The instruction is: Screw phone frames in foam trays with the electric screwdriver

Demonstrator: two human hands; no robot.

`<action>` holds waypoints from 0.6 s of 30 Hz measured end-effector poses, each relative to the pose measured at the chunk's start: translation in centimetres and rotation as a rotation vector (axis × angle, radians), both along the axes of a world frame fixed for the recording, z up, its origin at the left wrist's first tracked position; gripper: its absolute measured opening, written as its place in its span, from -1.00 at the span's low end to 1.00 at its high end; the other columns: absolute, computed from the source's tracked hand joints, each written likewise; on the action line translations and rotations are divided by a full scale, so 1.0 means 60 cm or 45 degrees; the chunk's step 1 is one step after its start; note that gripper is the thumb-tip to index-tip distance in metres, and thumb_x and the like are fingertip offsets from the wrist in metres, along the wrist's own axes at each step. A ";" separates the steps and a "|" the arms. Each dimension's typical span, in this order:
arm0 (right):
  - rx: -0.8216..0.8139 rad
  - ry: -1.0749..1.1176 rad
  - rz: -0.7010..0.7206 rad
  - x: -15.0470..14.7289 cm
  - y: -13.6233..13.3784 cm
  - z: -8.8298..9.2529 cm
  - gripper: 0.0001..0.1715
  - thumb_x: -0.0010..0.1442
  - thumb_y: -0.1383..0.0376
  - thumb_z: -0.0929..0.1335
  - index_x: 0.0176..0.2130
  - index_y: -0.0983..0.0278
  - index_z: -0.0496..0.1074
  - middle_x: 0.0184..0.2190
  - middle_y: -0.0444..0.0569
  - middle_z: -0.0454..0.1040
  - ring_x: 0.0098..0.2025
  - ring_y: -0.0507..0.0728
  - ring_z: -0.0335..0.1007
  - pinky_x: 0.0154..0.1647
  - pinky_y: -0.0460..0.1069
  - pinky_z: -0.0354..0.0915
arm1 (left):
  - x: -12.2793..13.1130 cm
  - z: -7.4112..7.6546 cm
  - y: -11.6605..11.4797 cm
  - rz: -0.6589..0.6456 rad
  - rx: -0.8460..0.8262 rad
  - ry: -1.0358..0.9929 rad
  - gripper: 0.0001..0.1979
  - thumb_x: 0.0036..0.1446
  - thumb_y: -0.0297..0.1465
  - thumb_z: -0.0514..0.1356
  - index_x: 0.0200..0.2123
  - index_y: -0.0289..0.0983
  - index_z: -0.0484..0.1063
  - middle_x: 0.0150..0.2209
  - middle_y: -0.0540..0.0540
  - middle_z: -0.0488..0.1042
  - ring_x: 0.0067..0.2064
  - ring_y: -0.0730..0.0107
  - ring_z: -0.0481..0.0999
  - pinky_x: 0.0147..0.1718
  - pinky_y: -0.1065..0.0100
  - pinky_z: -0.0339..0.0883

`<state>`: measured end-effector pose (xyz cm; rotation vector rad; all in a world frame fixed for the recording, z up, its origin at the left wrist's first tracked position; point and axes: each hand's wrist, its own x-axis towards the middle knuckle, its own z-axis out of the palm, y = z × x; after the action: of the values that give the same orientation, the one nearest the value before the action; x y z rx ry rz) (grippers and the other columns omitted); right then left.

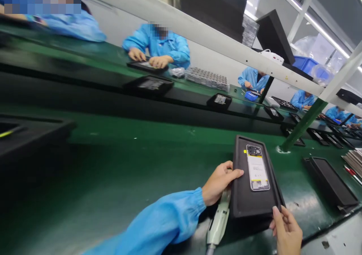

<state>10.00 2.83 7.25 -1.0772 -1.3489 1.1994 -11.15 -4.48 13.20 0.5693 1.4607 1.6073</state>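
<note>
A black foam tray [243, 198] is between my hands, tilted over the green bench. In its recess lies an opened phone [258, 168], with a white battery and yellow strips showing. My left hand [219, 181] grips the tray's left edge, thumb on top and fingers beneath. At the lower right corner, my right hand [287, 228] pinches the tray's rim. Another dark tray seems to sit under this one, partly hidden. Beside my left wrist lies a pale green electric screwdriver [218, 223], its upper end hidden near the hand.
Black trays [329, 181] lie to the right, near a red pen [352, 174]. A blurred dark tray [36, 134] is at the left. A green post [304, 125] rises from the bench. Beyond, a conveyor [181, 100] carries trays past several co-workers in blue.
</note>
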 end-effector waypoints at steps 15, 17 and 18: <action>0.369 -0.354 0.263 -0.120 -0.048 -0.026 -0.35 -0.03 -0.15 0.41 -0.27 0.38 0.52 -0.54 -0.01 0.50 -0.58 0.05 0.37 -0.57 -0.12 0.29 | -0.142 -0.064 -0.347 0.368 -0.357 0.096 -0.46 -0.29 -0.04 0.30 -0.30 -0.24 0.24 -0.59 0.06 0.42 -0.56 0.36 0.42 -0.56 0.41 0.27; 0.512 -0.334 0.344 -0.138 -0.065 -0.027 -0.40 0.02 -0.12 0.39 -0.32 0.38 0.52 -0.54 -0.02 0.49 -0.58 0.03 0.35 -0.57 -0.12 0.27 | -0.140 -0.076 -0.352 0.390 -0.471 0.222 -0.48 -0.29 -0.03 0.29 -0.32 -0.27 0.33 -0.67 0.09 0.35 -0.62 0.41 0.32 -0.62 0.44 0.12; 0.581 -0.342 0.384 -0.146 -0.074 -0.028 -0.42 0.05 -0.11 0.38 -0.34 0.37 0.51 -0.55 -0.02 0.48 -0.59 0.02 0.33 -0.57 -0.13 0.25 | -0.140 -0.078 -0.354 0.410 -0.500 0.260 -0.50 -0.27 -0.04 0.30 -0.34 -0.28 0.38 -0.68 0.07 0.34 -0.61 0.42 0.31 -0.61 0.44 0.08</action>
<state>1.22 -1.60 5.58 -0.7383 -1.9350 0.9051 -19.54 -25.70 8.54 0.2861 2.0427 1.4693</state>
